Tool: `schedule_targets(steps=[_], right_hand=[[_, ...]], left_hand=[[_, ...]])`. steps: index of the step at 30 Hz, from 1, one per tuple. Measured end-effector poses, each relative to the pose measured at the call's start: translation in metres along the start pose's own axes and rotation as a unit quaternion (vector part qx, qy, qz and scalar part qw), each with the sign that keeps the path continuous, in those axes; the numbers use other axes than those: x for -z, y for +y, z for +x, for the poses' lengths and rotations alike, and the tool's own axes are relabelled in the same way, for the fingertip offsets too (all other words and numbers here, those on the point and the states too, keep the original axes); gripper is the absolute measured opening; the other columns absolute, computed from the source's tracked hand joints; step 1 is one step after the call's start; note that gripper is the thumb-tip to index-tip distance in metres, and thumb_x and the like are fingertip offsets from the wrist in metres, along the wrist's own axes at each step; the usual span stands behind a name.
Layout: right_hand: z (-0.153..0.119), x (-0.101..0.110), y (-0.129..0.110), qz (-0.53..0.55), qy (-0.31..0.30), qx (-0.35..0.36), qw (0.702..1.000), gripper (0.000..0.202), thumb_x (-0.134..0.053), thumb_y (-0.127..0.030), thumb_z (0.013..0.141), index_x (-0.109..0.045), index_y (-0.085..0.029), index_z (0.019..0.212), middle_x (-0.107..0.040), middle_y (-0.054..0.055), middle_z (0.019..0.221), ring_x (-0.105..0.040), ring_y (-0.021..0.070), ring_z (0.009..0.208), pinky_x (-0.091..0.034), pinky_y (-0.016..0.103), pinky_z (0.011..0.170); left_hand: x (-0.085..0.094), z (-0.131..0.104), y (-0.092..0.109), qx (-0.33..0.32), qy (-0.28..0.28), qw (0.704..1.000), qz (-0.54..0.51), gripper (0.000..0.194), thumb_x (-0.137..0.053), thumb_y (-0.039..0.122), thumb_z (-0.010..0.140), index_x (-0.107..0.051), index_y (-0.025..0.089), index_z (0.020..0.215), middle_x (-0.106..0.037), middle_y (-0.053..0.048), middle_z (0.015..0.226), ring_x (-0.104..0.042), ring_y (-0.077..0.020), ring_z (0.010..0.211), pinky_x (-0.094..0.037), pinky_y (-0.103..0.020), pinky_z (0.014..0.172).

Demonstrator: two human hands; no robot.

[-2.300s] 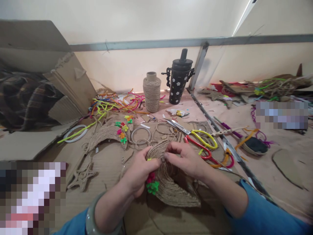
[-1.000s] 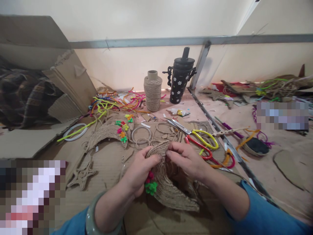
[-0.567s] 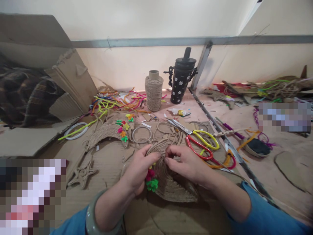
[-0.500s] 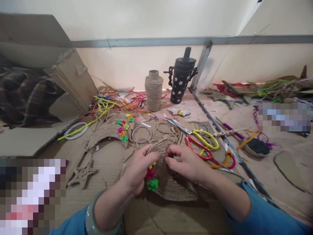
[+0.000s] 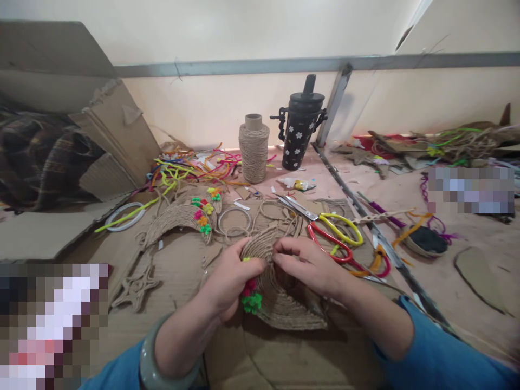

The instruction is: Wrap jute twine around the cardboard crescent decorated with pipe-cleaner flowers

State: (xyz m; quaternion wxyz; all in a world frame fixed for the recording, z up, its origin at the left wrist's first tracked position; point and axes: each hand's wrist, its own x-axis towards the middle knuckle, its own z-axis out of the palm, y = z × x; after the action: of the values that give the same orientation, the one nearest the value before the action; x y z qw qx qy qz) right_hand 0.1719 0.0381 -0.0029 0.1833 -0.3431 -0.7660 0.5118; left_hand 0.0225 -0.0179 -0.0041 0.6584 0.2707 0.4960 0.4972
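Note:
A crescent moon wrapped in twine [image 5: 280, 310] is held above the cardboard, with pink, yellow and green pipe-cleaner flowers along its outer edge. My left hand [image 5: 233, 276] grips its left side, thumb on top near the flowers. At the inner curve, my right hand [image 5: 304, 265] is closed with thumb and fingertips together against the twine; what lies between those fingertips is too hidden to make out. Beyond the hands lie scissors [image 5: 320, 225] with one yellow and one red handle. Another twine crescent [image 5: 174, 219] with flowers rests to the left, joined to a twine star [image 5: 136, 287].
A twine spool [image 5: 254, 151] and a black flowered tumbler [image 5: 303, 130] stand at the back. A small glue bottle [image 5: 296, 184] lies before them. Colourful pipe cleaners [image 5: 179, 173] are heaped back left beside a cardboard box [image 5: 117, 130]. A metal strip [image 5: 390, 252] crosses the right side.
My right fingertips have shifted slightly along the crescent's inner edge. The left hand keeps its hold, and the whole view has moved a little.

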Motion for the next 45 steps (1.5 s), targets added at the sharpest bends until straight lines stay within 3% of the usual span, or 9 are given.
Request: schedule_targets(steps=[5, 12, 20, 27, 33, 38, 45], right_hand=[[0.0000, -0.0007, 0.0016, 0.015, 0.011, 0.007, 1.000, 0.014, -0.045, -0.024, 0.078, -0.053, -0.015, 0.071, -0.054, 0.001, 0.069, -0.048, 0.0124, 0.065, -0.038, 0.022, 0.058], [0.0011, 0.0016, 0.0048, 0.002, 0.016, 0.005, 1.000, 0.017, -0.040, -0.023, 0.081, -0.049, -0.016, 0.069, -0.050, 0.000, 0.066, -0.047, 0.0126, 0.064, -0.037, 0.022, 0.057], [0.0001, 0.0000, -0.0002, 0.004, 0.029, 0.025, 0.999, 0.017, -0.044, -0.022, 0.080, -0.058, -0.014, 0.076, -0.059, 0.003, 0.073, -0.054, 0.0148, 0.070, -0.041, 0.024, 0.063], [-0.0006, -0.0009, 0.0010, 0.020, 0.028, 0.032, 0.999, 0.020, -0.044, -0.022, 0.081, -0.063, -0.014, 0.081, -0.064, 0.003, 0.079, -0.057, 0.0161, 0.075, -0.043, 0.025, 0.068], [-0.0008, -0.0014, 0.0012, 0.003, 0.010, 0.043, 0.999, 0.018, -0.043, -0.021, 0.083, -0.060, -0.015, 0.079, -0.061, 0.002, 0.077, -0.055, 0.0146, 0.073, -0.041, 0.023, 0.066], [0.0005, -0.0006, 0.0084, -0.032, 0.012, 0.037, 0.999, 0.018, -0.038, -0.020, 0.083, -0.050, -0.015, 0.070, -0.049, 0.000, 0.065, -0.045, 0.0119, 0.062, -0.036, 0.023, 0.057], [0.0004, -0.0002, 0.0036, 0.006, 0.033, 0.032, 0.999, 0.020, -0.039, -0.025, 0.085, -0.051, -0.015, 0.072, -0.049, 0.000, 0.066, -0.045, 0.0116, 0.062, -0.036, 0.022, 0.057]], left_hand=[[-0.0016, -0.0012, -0.0006, 0.009, -0.006, 1.000, 0.023, 0.041, -0.059, 0.012, 0.053, -0.059, 0.010, 0.094, -0.059, -0.001, 0.070, -0.050, -0.0122, 0.058, -0.041, -0.023, 0.057], [-0.0010, -0.0012, 0.0007, 0.008, -0.012, 1.000, -0.015, 0.041, -0.063, 0.012, 0.054, -0.060, 0.013, 0.095, -0.061, -0.002, 0.072, -0.056, -0.0152, 0.064, -0.044, -0.025, 0.062], [-0.0028, -0.0026, -0.0003, 0.012, -0.024, 1.000, -0.002, 0.038, -0.063, 0.011, 0.054, -0.058, 0.012, 0.091, -0.059, 0.000, 0.069, -0.049, -0.0103, 0.058, -0.040, -0.021, 0.056], [-0.0009, -0.0026, -0.0019, 0.002, -0.045, 0.998, -0.034, 0.029, -0.065, 0.020, 0.063, -0.057, 0.013, 0.091, -0.062, -0.002, 0.076, -0.056, -0.0142, 0.068, -0.045, -0.025, 0.068], [-0.0007, 0.0002, -0.0039, -0.001, -0.013, 1.000, -0.008, 0.030, -0.066, 0.019, 0.061, -0.059, 0.013, 0.089, -0.064, -0.003, 0.075, -0.059, -0.0159, 0.070, -0.045, -0.025, 0.067], [0.0002, -0.0005, -0.0029, 0.006, -0.012, 1.000, -0.019, 0.032, -0.066, 0.020, 0.061, -0.059, 0.013, 0.092, -0.065, -0.003, 0.073, -0.060, -0.0166, 0.066, -0.046, -0.027, 0.066], [0.0016, -0.0009, -0.0020, -0.002, -0.016, 1.000, -0.023, 0.034, -0.066, 0.019, 0.063, -0.060, 0.012, 0.095, -0.064, -0.003, 0.074, -0.060, -0.0160, 0.068, -0.046, -0.025, 0.065]])
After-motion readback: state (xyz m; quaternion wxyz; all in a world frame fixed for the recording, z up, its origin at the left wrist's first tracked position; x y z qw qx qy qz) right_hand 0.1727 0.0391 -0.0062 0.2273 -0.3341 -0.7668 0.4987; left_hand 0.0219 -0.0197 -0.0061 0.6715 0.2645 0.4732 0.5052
